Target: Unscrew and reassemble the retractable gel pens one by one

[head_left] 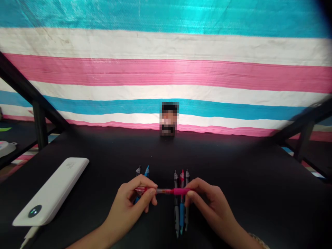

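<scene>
Left hand (135,197) and right hand (204,200) both closed by the fingertips on one red pen (166,190), held level between them just above the dark surface (109,148). Left grips the clear barrel end, right the pink grip end. Beneath the pen, three pens (181,204) lie side by side near the right hand; two more pens (142,171) lie behind the left hand. A white power bank (53,190) rests well apart at left
</scene>
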`<move>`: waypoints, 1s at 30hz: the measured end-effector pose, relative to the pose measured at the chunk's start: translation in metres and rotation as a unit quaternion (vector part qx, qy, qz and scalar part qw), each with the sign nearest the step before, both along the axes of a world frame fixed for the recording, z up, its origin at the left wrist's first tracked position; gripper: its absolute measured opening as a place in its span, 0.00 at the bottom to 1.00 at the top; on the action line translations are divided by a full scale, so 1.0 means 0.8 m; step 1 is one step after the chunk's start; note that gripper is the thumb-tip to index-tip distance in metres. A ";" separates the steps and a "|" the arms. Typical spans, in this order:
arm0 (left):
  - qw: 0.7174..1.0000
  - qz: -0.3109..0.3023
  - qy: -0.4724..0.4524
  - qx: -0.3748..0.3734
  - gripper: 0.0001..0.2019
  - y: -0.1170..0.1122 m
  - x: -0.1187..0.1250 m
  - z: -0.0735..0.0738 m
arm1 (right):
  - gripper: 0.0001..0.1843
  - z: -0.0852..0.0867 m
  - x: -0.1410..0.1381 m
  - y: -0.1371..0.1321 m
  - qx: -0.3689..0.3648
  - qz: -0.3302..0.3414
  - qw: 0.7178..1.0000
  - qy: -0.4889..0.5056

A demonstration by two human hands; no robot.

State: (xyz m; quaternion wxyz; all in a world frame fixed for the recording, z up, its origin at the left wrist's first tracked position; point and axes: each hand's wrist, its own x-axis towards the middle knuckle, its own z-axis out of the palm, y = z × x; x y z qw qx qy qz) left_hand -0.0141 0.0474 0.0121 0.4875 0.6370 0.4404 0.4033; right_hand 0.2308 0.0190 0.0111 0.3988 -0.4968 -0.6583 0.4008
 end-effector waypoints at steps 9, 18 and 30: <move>0.998 0.007 -0.025 -0.056 0.08 0.000 -0.001 -0.007 | 0.12 -0.006 -0.006 -0.002 0.033 0.040 0.997 -0.065; 0.995 -0.003 -0.032 -0.090 0.07 0.001 0.002 -0.005 | 0.08 -0.015 -0.011 -0.005 0.117 0.035 0.978 -0.172; 0.997 -0.021 -0.022 -0.073 0.04 -0.003 0.004 -0.008 | 0.13 -0.011 -0.011 -0.003 0.186 0.063 0.968 -0.157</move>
